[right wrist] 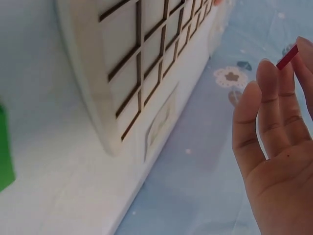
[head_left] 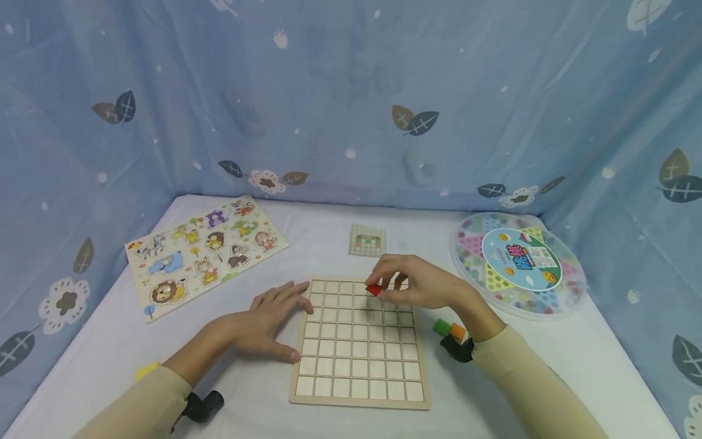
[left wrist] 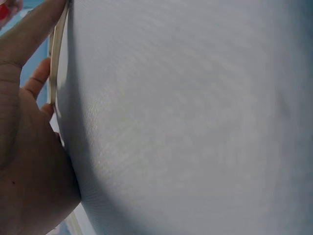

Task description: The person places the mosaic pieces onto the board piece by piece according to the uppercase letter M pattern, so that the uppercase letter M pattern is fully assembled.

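Observation:
A square wooden grid board (head_left: pixel 359 402) lies in front of me, its cells pale and bare. My left hand (head_left: pixel 269 326) rests along the board's left edge, thumb and fingers loosely spread with fingertips at the rim. Over the far rows of the grid, my right hand (head_left: pixel 414 283) pinches a small red tile (head_left: pixel 374 289) between thumb and fingers. In the right wrist view the thin red tile (right wrist: pixel 287 57) shows edge-on at the fingertips. A small card (head_left: pixel 367 241) with a printed grid pattern in colour lies just beyond the board.
Green (head_left: pixel 442 327) and orange blocks (head_left: pixel 457 331) lie right of the board, partly behind my right wrist. A yellow piece (head_left: pixel 146 371) shows beside my left forearm. An animal puzzle board (head_left: pixel 185 262) lies back left; a round, clear game case (head_left: pixel 521 259) lies back right.

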### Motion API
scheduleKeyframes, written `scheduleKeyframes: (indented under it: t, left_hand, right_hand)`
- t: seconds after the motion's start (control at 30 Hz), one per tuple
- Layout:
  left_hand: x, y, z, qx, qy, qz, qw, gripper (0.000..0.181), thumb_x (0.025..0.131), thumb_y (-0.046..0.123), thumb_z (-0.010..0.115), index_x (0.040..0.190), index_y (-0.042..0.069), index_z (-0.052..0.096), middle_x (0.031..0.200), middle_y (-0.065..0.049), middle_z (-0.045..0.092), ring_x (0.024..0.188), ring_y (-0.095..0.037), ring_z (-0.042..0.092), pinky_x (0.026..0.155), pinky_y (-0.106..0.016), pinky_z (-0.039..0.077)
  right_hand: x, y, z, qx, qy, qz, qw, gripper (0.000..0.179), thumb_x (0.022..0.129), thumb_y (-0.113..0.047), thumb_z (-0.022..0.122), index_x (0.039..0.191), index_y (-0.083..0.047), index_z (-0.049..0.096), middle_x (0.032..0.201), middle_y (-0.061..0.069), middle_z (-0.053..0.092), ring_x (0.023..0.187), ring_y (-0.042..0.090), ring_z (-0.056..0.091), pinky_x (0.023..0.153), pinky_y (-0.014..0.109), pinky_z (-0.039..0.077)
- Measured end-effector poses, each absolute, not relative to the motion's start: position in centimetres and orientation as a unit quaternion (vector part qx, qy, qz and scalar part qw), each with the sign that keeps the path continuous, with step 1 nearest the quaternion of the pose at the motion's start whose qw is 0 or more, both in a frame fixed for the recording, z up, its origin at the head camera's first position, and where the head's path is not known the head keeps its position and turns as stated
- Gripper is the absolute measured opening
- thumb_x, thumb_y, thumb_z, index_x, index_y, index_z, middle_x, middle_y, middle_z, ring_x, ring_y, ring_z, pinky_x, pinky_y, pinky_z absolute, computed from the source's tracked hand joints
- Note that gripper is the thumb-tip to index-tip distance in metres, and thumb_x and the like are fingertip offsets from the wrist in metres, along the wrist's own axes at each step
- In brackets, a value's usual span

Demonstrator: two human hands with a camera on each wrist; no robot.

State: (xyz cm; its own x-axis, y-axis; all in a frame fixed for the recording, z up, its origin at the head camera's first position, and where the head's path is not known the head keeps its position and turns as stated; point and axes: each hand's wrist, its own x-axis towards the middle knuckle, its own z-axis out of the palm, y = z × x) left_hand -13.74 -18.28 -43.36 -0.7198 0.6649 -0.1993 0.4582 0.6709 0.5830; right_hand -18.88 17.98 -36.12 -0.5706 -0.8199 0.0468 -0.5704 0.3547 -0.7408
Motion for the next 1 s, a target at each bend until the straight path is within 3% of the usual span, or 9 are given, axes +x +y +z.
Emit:
scheduleKeyframes:
  t: [1.0]
  left_hand:
    - [-13.8, -18.3, -43.6, 0.305, 0.897, 0.249, 0.198, 0.074, 0.078, 0.069, 0.077, 0.134, 0.037, 0.042, 0.173, -0.001, 0.009, 0.158, -0.039, 0.002, 0.115, -0.072, 0.011]
  right_hand:
    - [-20.4, 12.2, -38.3, -0.446, 0.799, -0.351, 0.199, 0.024, 0.096, -0.008, 0.069, 0.118, -0.013, 0.074, 0.112, -0.004, 0.066, 0.098, 0.012, 0.068, 0.080, 0.035, 0.060]
